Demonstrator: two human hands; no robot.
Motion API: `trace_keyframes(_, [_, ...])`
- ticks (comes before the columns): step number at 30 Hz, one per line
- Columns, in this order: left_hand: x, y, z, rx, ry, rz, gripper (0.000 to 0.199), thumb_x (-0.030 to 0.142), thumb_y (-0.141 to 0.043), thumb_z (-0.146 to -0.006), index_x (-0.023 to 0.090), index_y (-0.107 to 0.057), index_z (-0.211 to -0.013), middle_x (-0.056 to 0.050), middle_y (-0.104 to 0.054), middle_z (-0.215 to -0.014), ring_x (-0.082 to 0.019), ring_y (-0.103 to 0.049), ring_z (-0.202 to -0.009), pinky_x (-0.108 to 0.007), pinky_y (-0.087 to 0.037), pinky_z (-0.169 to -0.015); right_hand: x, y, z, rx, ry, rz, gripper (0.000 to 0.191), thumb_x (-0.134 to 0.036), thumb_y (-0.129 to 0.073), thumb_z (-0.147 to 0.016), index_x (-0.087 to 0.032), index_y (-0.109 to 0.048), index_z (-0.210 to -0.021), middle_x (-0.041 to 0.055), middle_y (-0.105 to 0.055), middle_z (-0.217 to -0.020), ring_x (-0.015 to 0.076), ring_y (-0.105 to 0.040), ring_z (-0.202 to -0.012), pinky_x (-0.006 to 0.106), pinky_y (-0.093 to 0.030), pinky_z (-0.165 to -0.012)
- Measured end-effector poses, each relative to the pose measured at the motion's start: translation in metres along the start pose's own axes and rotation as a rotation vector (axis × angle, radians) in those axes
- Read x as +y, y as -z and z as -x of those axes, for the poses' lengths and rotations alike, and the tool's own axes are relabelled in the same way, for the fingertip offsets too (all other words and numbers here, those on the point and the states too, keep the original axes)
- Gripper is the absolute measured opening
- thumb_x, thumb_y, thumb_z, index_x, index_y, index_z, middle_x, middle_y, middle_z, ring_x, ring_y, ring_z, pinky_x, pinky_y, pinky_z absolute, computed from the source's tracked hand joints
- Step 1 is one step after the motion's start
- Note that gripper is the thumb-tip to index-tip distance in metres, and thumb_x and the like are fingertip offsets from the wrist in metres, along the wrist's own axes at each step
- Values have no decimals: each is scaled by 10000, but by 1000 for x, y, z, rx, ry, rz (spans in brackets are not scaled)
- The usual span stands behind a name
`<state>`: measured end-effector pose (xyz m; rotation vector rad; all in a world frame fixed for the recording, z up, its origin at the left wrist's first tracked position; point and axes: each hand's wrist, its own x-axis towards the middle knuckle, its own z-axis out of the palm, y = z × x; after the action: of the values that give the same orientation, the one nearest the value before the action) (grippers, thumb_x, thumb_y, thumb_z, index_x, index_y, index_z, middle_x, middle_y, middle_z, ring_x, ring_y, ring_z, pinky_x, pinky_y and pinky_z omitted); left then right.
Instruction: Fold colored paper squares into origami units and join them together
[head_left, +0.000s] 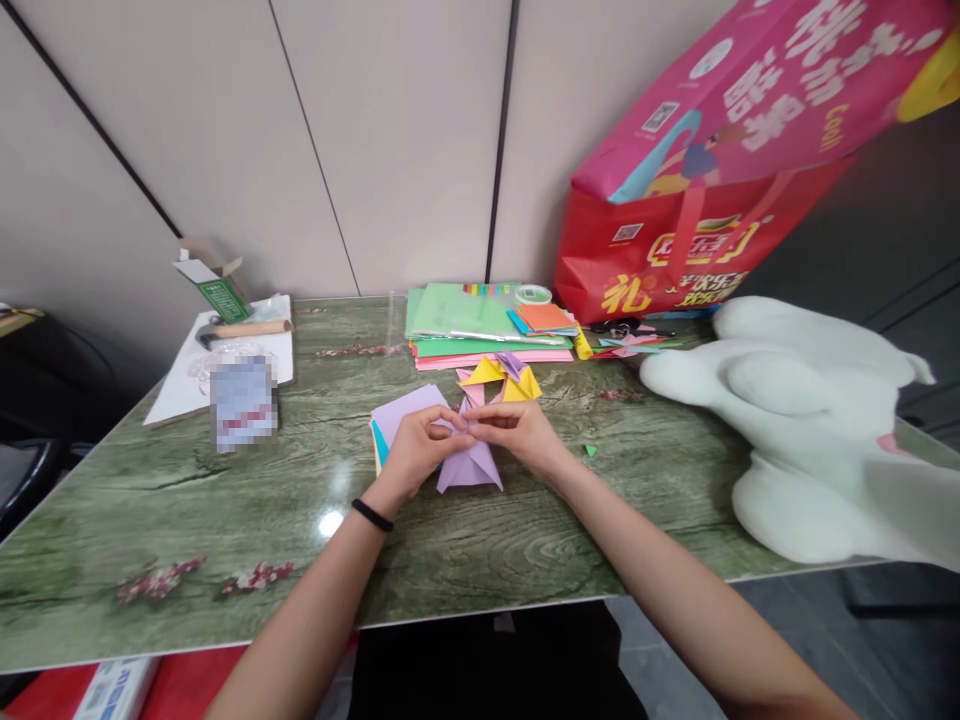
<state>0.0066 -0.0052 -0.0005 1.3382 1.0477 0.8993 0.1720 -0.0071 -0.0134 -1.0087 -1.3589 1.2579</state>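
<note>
Fingers of left hand [416,440] and right hand [525,435] nearly closed, tips pinching the upper part of the purple paper [471,470], just below frame centre, over the counter [300,530]. Step, as judged: shaping a fold. Next move calls for aligned edges, one hand steadying, light even pressure.

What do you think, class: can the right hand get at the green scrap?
Probably yes, if the right hand lets go of the purple paper: the green scrap lies nearby with nothing over it.
</note>
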Motion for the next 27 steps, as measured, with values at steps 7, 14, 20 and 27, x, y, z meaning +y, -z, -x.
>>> trace_keyframes(7, [-1,1,-1,10,-7,-56,276,304,-770,-557,152,-581,-689,63,-511,-429,-38,-386,-378,-153,-220,-406,-1,-3,1,4,21,14,202,-291,-755,-611,-222,-745,-801,30,-737,-809,172,-661,-734,342,-522,-740])
trace_keyframes(14, [0,0,-1,7,1,-44,278,300,-771,-554,154,-572,-684,70,-506,-420,-39,-380,-371,-165,-232,-413,-1,-3,0,0,10,11,210,-293,-759,-604,-226,-746,-803,28,-735,-799,170,-655,-728,340,-526,-730])
trace_keyframes(20, [0,-1,0,37,13,6,342,276,-786,-529,165,-509,-696,85,-509,-408,-42,-413,-367,-149,-253,-415,1,-1,-1,-14,4,-10,254,-298,-763,-587,-220,-745,-828,34,-733,-824,167,-653,-726,341,-528,-730])
trace_keyframes(27, [3,-1,1,28,47,42,437,285,-807,-502,176,-475,-765,76,-564,-444,-75,-504,-399,-151,-311,-420,2,0,-1,-30,0,0,237,-250,-754,-590,-210,-745,-823,24,-725,-769,144,-635,-676,299,-517,-664])
